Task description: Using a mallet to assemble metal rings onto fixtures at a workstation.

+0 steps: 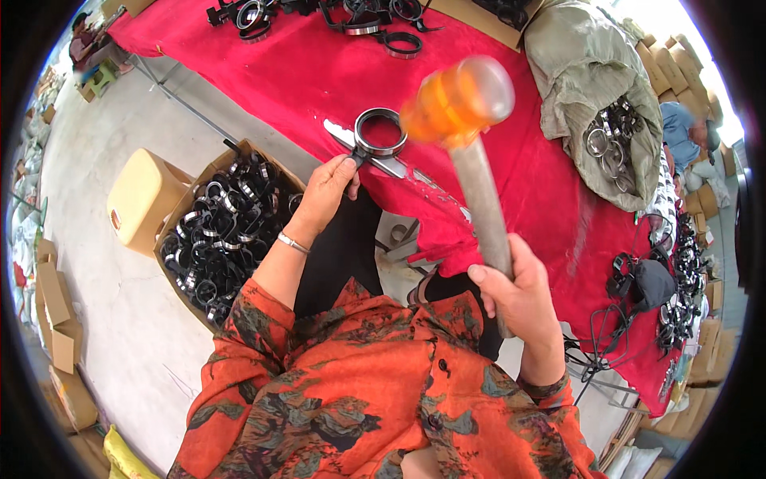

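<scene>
Ring: a black ring with a silver rim (381,152), at the near edge of the red-covered table (542,191), apparently resting on a metallic strip (391,166).
Left hand: thumb and fingers (325,191) pinch the ring's dark tab.
Right hand: wrapped (520,291) around the grey handle of a mallet (472,172).
Mallet head: translucent orange (455,104), blurred, seen just right of the ring; its height above the cloth is hard to tell.
Good technique: likely, keep the ring flat and steady on the strip, fingertips back on the tab, and any blow square and measured; a tilted ring could slip.
Left side: a cardboard box (185,295) full of similar rings, beside a beige stool (148,199).
Far side: more rings (363,28) on the table; rightward, an open sack (574,80) of parts.
</scene>
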The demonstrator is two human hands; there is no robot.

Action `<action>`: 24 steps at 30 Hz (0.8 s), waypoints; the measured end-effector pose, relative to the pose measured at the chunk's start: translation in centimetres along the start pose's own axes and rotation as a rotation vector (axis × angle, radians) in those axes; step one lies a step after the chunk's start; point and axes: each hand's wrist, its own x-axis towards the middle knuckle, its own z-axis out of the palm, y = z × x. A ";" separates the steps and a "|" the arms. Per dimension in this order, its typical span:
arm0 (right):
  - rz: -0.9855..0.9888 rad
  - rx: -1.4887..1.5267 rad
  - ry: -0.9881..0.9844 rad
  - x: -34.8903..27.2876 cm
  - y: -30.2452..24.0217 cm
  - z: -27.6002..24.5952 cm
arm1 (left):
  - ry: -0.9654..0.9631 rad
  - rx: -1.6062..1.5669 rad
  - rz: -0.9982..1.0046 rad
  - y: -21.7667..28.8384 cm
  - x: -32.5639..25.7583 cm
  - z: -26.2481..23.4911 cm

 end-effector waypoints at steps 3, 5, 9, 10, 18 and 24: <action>-0.415 -0.269 0.221 0.2 0.0 0.6 | 0.014 0.034 -0.003 0.3 0.0 0.4; -0.363 -0.465 0.278 1.1 2.2 1.1 | 0.005 -0.009 -0.025 0.5 0.4 0.9; 0.052 -0.162 0.144 0.8 -0.2 0.1 | 0.013 -0.003 -0.041 0.0 0.5 0.6; -0.054 -0.102 0.132 1.0 -0.8 -0.1 | 0.016 -0.015 -0.025 0.1 0.5 0.6; -0.368 -0.532 0.031 4.5 -2.0 2.5 | 0.022 0.013 -0.027 0.4 0.3 1.5; -0.299 -0.434 0.036 5.3 -7.6 2.8 | 0.061 0.063 0.001 0.2 0.0 1.2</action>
